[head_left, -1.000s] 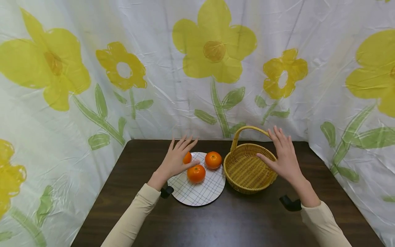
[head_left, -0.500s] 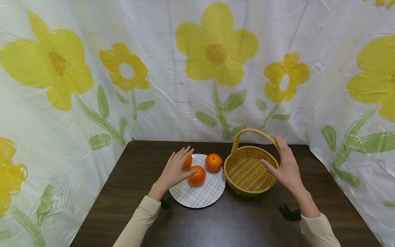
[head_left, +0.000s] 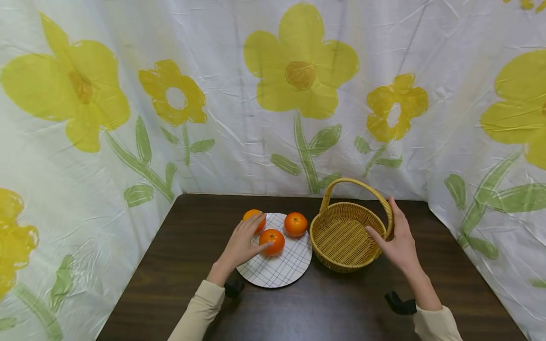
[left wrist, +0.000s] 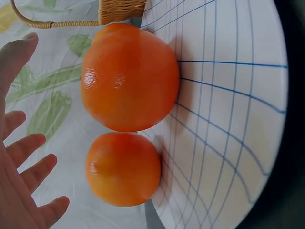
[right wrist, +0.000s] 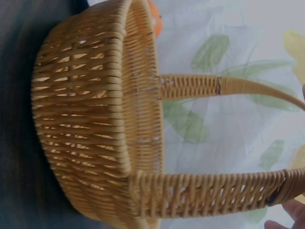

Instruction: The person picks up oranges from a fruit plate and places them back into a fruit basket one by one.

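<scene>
My left hand (head_left: pixel 241 242) hovers over the left side of a round white plate (head_left: pixel 277 274) with blue grid lines. Its fingers are spread and slightly bent, holding nothing. Three oranges sit on the plate: a front one (head_left: pixel 273 243) near my thumb, a right one (head_left: pixel 295 224), and a back-left one (head_left: pixel 252 217) partly hidden by my fingers. In the left wrist view, a gap separates my fingers from the nearer orange (left wrist: pixel 128 78). My right hand (head_left: pixel 401 241) is at the right side of a wicker basket (head_left: pixel 341 264), thumb and fingers apart around its upright handle (head_left: pixel 356 182). Contact there is unclear.
The plate and basket stand side by side on a dark wooden table (head_left: pixel 307 312). A white curtain (head_left: pixel 230 156) with yellow flowers hangs behind the table and along both sides. Black wrist cameras (head_left: pixel 400 303) sit under my wrists.
Both hands have come down. My left hand has lowered toward the oranges, its fingers less spread. My right hand has moved down and slightly right, to the basket handle.
</scene>
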Demonstrator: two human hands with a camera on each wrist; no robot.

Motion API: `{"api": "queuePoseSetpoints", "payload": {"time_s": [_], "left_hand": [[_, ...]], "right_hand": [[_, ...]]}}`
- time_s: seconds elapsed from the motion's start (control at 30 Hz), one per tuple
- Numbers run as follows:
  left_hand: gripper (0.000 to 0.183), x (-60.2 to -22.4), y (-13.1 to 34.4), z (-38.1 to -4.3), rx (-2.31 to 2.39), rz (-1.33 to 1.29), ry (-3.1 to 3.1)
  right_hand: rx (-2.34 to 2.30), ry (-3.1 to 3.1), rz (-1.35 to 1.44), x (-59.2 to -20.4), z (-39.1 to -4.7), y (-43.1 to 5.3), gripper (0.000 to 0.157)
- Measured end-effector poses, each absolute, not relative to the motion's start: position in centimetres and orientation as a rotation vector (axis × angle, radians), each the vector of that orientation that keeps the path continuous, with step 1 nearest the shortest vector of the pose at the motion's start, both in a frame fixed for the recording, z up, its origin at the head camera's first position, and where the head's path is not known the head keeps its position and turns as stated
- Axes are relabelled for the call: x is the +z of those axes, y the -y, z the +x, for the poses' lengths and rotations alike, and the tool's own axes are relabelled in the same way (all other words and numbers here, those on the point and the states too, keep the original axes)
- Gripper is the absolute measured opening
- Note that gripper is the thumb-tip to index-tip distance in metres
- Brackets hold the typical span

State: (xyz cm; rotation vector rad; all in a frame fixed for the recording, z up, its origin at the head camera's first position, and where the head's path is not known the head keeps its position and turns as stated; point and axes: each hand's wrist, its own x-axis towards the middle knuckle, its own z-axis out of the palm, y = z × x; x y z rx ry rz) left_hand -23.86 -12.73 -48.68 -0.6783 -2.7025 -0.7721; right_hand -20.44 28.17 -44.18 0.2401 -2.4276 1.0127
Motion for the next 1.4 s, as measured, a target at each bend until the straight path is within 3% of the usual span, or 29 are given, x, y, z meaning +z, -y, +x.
{"api": "queuePoseSetpoints", "payload": {"time_s": [1.03, 1.4], "left_hand": [[0.085, -51.6, 11.8, -23.6, -1.018, -0.702, 2.727], [0.085, -52.4, 11.7, -23.6, -1.056, -0.678, 2.76]], "right_hand": [[1.077, 2.616, 0.057, -49.0, -19.0, -29.9, 0.094], [1.049, 2.587, 0.18, -51.3, -19.1, -30.3, 0.093]]}}
